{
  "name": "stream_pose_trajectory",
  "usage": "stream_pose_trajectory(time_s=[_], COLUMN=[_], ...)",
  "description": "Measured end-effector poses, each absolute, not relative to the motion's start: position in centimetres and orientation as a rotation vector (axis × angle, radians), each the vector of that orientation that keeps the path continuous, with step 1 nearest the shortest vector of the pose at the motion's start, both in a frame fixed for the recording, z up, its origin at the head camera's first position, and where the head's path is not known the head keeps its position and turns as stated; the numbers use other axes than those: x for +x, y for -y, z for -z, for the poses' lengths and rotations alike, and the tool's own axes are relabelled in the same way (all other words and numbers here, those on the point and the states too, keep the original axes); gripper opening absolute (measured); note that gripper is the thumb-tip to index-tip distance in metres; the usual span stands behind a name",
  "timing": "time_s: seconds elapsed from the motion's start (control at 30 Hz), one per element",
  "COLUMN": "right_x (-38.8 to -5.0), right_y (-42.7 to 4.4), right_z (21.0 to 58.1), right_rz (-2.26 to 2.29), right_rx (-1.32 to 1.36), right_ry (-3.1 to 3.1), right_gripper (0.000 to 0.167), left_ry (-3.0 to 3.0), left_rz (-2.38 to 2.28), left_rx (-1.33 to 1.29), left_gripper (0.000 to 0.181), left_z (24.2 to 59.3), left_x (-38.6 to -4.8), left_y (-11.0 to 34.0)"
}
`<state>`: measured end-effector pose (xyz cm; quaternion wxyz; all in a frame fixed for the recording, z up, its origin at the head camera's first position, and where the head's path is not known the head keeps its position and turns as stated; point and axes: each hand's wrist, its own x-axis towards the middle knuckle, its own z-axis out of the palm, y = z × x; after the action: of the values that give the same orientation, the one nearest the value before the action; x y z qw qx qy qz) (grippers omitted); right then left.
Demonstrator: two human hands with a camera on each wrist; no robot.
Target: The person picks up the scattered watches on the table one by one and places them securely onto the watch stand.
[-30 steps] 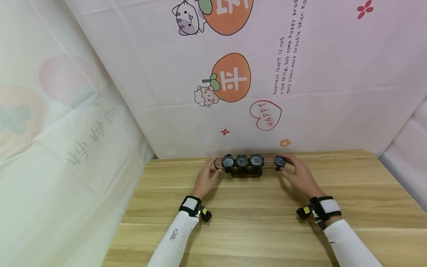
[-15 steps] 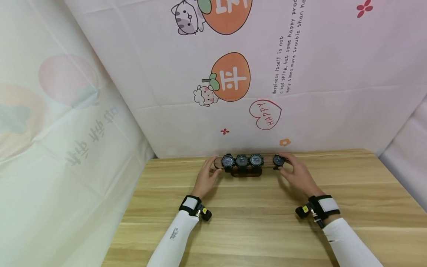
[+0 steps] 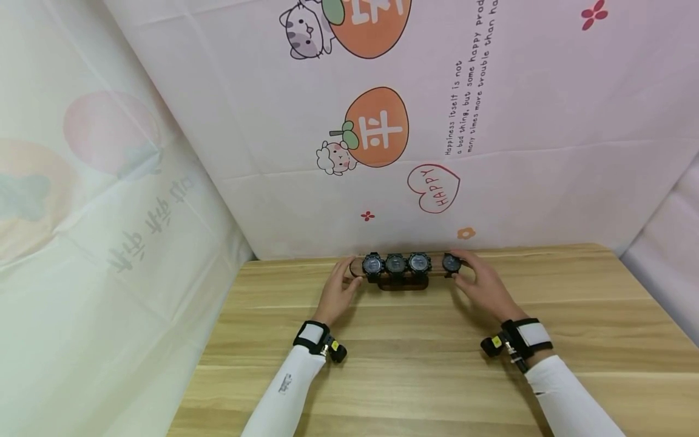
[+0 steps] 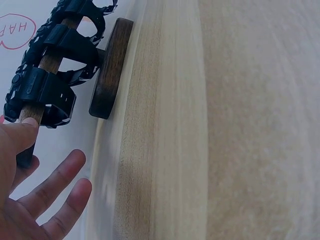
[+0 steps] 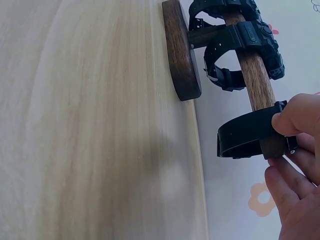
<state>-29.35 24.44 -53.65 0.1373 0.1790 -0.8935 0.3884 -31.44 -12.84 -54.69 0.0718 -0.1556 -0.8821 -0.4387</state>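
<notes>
A dark wooden watch stand (image 3: 438,265) stands at the table's back edge, its bar running left to right above a base (image 5: 182,55). Three black watches sit on the bar: a left one (image 3: 373,264), a middle one (image 3: 395,264) and a right one (image 3: 419,263). My left hand (image 3: 335,296) pinches the bar's left end between thumb and a finger, the other fingers spread apart. At the bar's right end, my right hand (image 3: 488,293) holds a fourth-position black watch (image 5: 247,131) by its side, its closed strap looped around the bar tip.
The wood-grain table (image 3: 404,376) stretches in front of the stand. Behind it hangs a white printed cloth (image 3: 306,212), close to the table's back edge. Another cloth (image 3: 180,291) hangs along the left side. Both wrists wear straps with small cameras.
My right hand has moved a little to the left, sliding its watch along the bar toward the others. My left hand and the three other watches have stayed in place.
</notes>
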Motion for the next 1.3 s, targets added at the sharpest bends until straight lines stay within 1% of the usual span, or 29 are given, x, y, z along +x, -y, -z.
stream_pose_trajectory(time_s=[0.43,1.3], right_x=[-29.7,-29.8], right_y=[-23.6,-22.7], right_z=[53.9,53.6], right_rz=[-1.101,-1.041], right_rx=[0.585,0.606], right_ry=[2.539,2.558], right_gripper=[0.061,0.058], left_ry=[2.660,2.634], left_rz=[1.330,1.349], left_rx=[-0.460,-0.481], left_gripper=[0.060,0.060], left_z=[54.9,54.9], left_x=[-31.4,-31.3], left_y=[12.9,12.9])
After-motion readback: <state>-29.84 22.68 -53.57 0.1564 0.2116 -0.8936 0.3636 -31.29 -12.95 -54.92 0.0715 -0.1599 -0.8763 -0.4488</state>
